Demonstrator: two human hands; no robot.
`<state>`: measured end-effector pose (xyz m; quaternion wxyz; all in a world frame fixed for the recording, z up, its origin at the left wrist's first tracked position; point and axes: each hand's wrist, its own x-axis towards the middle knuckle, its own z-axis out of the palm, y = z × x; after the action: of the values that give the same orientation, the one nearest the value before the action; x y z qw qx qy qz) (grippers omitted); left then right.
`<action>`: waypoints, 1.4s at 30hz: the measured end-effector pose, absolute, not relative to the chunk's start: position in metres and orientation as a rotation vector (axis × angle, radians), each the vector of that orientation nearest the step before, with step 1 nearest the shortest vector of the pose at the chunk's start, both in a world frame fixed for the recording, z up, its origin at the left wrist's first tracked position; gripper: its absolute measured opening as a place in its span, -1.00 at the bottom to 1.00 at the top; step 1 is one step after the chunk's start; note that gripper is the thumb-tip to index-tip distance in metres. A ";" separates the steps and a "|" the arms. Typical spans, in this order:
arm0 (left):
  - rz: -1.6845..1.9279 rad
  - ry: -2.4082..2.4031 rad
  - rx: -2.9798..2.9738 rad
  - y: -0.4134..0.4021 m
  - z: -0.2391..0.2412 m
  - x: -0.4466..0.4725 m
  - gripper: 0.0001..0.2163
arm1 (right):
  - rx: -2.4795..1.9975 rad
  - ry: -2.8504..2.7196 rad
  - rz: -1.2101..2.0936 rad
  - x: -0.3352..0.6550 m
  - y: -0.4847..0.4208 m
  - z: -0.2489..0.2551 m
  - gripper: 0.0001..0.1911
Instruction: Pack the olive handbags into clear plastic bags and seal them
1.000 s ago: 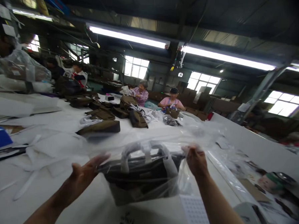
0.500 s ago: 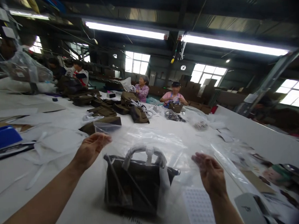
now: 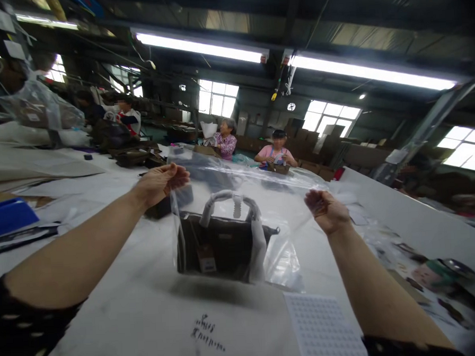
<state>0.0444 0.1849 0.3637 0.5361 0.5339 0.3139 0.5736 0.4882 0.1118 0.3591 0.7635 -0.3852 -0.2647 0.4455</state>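
Observation:
A dark olive handbag [image 3: 225, 247] with wrapped handles and a hanging tag sits inside a clear plastic bag [image 3: 284, 260]. My left hand [image 3: 162, 184] pinches the plastic near its upper left corner. On the other side, my right hand [image 3: 327, 210] grips the upper right edge of the same plastic. Between them the film is stretched wide above the handles. The handbag is upright, and I cannot tell whether its base touches the white table [image 3: 149, 310]. Below it on the right lies a sheet of small labels [image 3: 322, 322].
Dark bags [image 3: 135, 154] are heaped at the far left of the table. A blue object [image 3: 9, 219] lies at the left edge, and a green-and-pink can [image 3: 441, 273] stands at the right. Two co-workers, one in a pink shirt [image 3: 274, 156], sit across the table.
Both my hands have moved up and away from me, stretching the plastic. The handbag inside has shifted the same way, uncovering handwriting on the table.

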 end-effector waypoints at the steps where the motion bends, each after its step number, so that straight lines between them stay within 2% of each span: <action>1: 1.371 0.721 1.310 0.180 0.366 0.038 -0.75 | -0.811 -0.593 0.954 0.494 0.102 0.359 -0.77; 4: 1.221 0.756 1.461 0.154 0.338 0.015 -0.71 | -0.801 -0.718 0.963 0.511 0.057 0.320 -0.94; 9: 0.625 0.911 1.622 0.098 0.227 0.002 -0.74 | -1.047 -0.843 1.283 0.507 -0.018 0.179 -0.77; 12: 0.340 0.932 1.586 0.065 0.171 0.009 -0.78 | -1.224 -0.908 1.418 0.495 -0.049 0.124 -0.71; 16: 0.263 0.892 1.652 0.039 0.129 0.001 -0.83 | -1.560 -1.278 1.557 0.489 -0.073 0.129 -0.75; 19: 0.300 0.818 1.838 0.035 0.115 -0.014 -0.89 | -1.616 -1.645 1.226 0.457 -0.079 0.158 -0.75; 21: 0.308 0.804 1.935 0.036 0.113 -0.020 -0.91 | -1.499 -1.867 1.008 0.412 -0.085 0.163 -0.64; 22: 0.321 0.806 1.965 0.036 0.115 -0.020 -0.91 | -1.440 -1.975 1.004 0.384 -0.089 0.159 -0.52; 24: 0.373 0.808 2.007 0.036 0.121 -0.016 -0.89 | -1.434 -2.171 0.949 0.330 -0.098 0.140 -0.28; 25: 0.409 0.811 2.032 0.036 0.125 -0.011 -0.87 | -1.488 -2.247 0.891 0.308 -0.102 0.127 -0.26; 27: 0.479 0.814 2.106 0.037 0.136 0.005 -0.85 | -1.628 -2.296 0.801 0.280 -0.105 0.102 -0.52; 29: 0.557 0.838 2.200 0.040 0.146 0.027 -0.82 | -1.754 -2.191 0.812 0.272 -0.105 0.087 -0.88; 36: 0.765 1.074 2.680 0.071 0.150 0.114 -0.81 | -1.690 -0.921 1.617 0.273 -0.103 0.070 -0.64; 39: 0.814 1.179 2.795 0.074 0.136 0.135 -0.82 | -1.753 -0.609 1.700 0.265 -0.100 0.061 -0.56; 42: 0.858 1.264 2.757 0.058 0.120 0.148 -0.78 | -1.784 -0.551 1.772 0.261 -0.097 0.061 -0.56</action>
<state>0.1483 0.0580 0.1202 -0.0054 0.8747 0.4009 0.2722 0.2613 -0.0970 0.0613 0.2799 -0.6655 -0.2054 0.6608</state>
